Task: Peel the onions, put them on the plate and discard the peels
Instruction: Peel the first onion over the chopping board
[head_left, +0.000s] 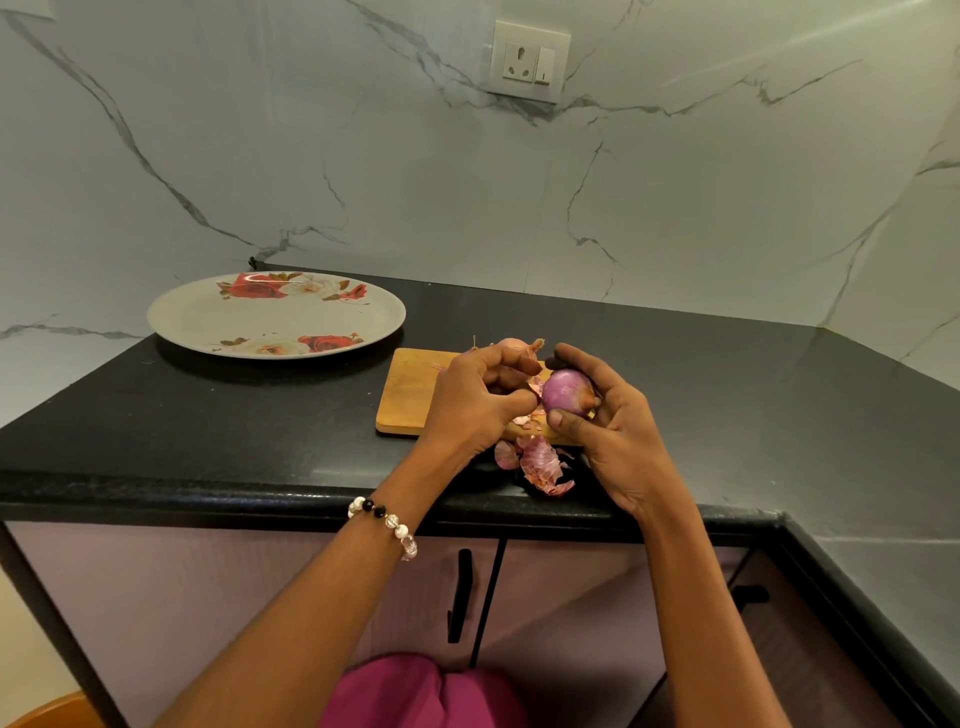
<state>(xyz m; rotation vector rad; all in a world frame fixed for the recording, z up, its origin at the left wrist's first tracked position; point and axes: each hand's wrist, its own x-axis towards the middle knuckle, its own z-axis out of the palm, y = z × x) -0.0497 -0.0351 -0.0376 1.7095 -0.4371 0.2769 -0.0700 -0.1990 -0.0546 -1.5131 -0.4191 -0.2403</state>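
On a black counter under marble walls, your right hand cups a half-peeled purple onion over the cutting board, while your left hand seems to pinch its skin. Peels lie at the counter's front edge; the plate sits toward its back left corner.

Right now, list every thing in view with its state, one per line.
Onion in hand: mostly peeled, held by right hand.
Left hand: pinching at its skin.
Second onion: unpeeled, behind the hands.
Plate: holds no onions.
Peels: loose on counter.
Cutting board: lying flat.
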